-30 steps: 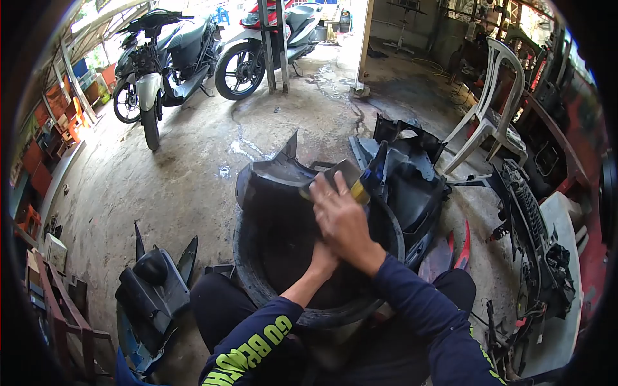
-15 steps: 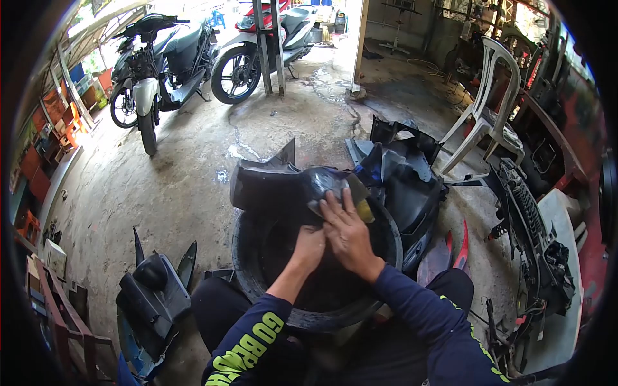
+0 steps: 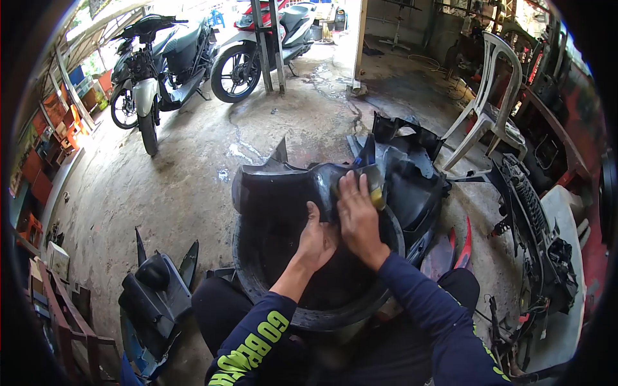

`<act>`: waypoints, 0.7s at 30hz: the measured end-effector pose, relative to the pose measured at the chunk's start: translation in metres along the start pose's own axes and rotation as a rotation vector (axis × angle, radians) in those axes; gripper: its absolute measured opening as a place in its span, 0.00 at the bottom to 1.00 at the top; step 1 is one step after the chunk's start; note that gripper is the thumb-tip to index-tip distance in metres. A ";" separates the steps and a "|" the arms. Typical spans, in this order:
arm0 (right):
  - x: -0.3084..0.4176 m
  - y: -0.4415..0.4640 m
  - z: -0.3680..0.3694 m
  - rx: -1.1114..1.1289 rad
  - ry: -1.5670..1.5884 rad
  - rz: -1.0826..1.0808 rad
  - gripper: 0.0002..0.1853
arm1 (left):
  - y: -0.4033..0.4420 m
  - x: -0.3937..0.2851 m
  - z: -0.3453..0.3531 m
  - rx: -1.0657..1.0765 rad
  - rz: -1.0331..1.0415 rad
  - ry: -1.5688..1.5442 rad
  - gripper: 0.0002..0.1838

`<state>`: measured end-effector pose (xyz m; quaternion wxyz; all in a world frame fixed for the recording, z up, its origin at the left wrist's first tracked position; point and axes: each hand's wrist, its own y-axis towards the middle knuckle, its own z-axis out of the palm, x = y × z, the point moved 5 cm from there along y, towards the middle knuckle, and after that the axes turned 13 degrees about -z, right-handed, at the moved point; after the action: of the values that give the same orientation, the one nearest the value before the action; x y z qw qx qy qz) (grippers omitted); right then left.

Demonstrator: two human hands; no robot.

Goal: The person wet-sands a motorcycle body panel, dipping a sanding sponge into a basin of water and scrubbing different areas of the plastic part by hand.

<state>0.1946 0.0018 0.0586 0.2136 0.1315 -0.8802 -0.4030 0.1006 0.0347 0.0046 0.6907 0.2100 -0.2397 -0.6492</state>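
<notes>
A dark motorcycle body panel [image 3: 277, 190] lies tilted across the far rim of a round black tub [image 3: 248, 278]. My left hand [image 3: 315, 241] grips the panel's near lower edge, its thumb pointing up and its other fingers partly hidden. Flat against the panel's curved right part, my right hand [image 3: 362, 219] has its fingers extended together over a yellowish sheet or pad [image 3: 376, 194]. Most of that pad is covered by the fingers, so its exact kind is unclear. The panel's surface looks wet and shiny near the fingertips.
More dark fairing pieces [image 3: 415, 186] lie behind the tub at right, and others [image 3: 154, 289] at left. Red pointed trim [image 3: 463, 248] sits by my right knee. A motorcycle frame part [image 3: 541, 238], a plastic chair [image 3: 492, 109] and parked scooters [image 3: 167, 71] stand around.
My right hand has slid rightward along the panel with the yellowish pad. The panel has tilted and shifted slightly; my left thumb now points up.
</notes>
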 end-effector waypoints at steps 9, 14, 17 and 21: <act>0.011 -0.011 0.014 0.041 0.004 -0.096 0.25 | 0.001 -0.007 0.004 -0.434 0.147 0.360 0.44; -0.006 0.001 0.011 -0.022 0.091 0.072 0.24 | -0.013 -0.013 -0.004 -1.008 0.318 0.762 0.46; 0.023 -0.034 0.023 0.082 0.020 -0.079 0.25 | -0.012 -0.013 0.010 -1.031 0.316 0.744 0.47; -0.014 -0.001 0.011 -0.035 0.094 0.111 0.25 | -0.022 -0.010 -0.017 -1.134 0.267 0.706 0.48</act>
<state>0.2015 0.0141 0.0474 0.2790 0.0976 -0.8679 -0.3992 0.0925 0.0431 -0.0225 0.8048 -0.0166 0.3536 -0.4763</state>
